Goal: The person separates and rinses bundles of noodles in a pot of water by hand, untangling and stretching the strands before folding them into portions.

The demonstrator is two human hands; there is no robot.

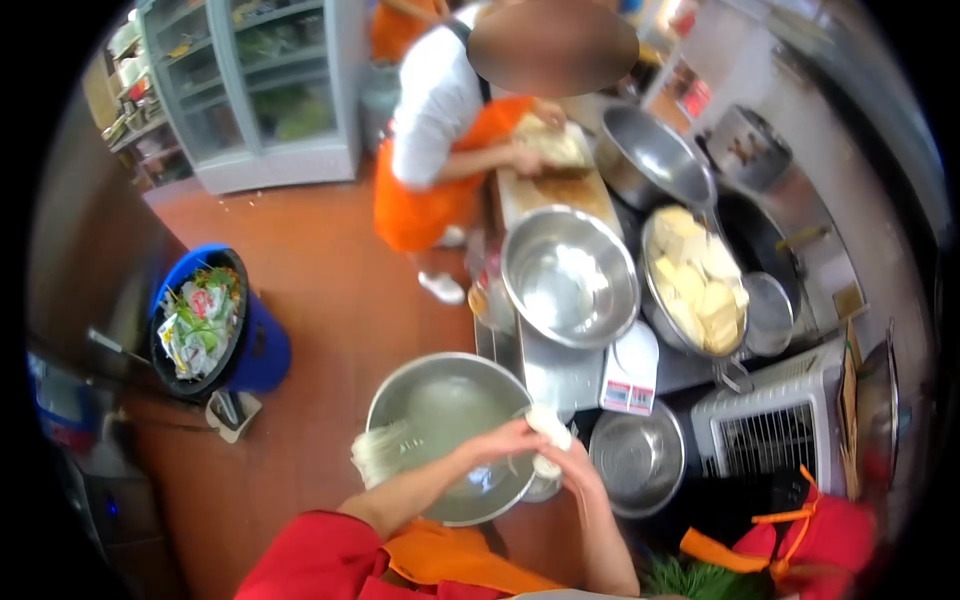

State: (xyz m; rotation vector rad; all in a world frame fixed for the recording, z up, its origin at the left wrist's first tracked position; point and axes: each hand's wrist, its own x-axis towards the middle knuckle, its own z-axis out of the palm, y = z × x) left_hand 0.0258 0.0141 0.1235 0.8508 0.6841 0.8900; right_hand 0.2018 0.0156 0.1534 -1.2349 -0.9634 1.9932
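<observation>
In the head view, my left hand [508, 440] and my right hand [572, 464] come together over the right rim of a large metal bowl [450, 370]. My fingers close around a soft-looking white piece [548, 426]; blur hides exactly what it is. A thin pale strand seems to hang from it inside the bowl. Over the bowl's left rim lies a bundle of white strands [376, 456], blurred.
Right of me are a metal pot [640, 450], a white scale [630, 365], an empty metal bowl [570, 270] and a pan of pale yellow chunks [695, 280]. A co-worker [440, 150] works at a cutting board [555, 195]. A blue bin [262, 345] stands left.
</observation>
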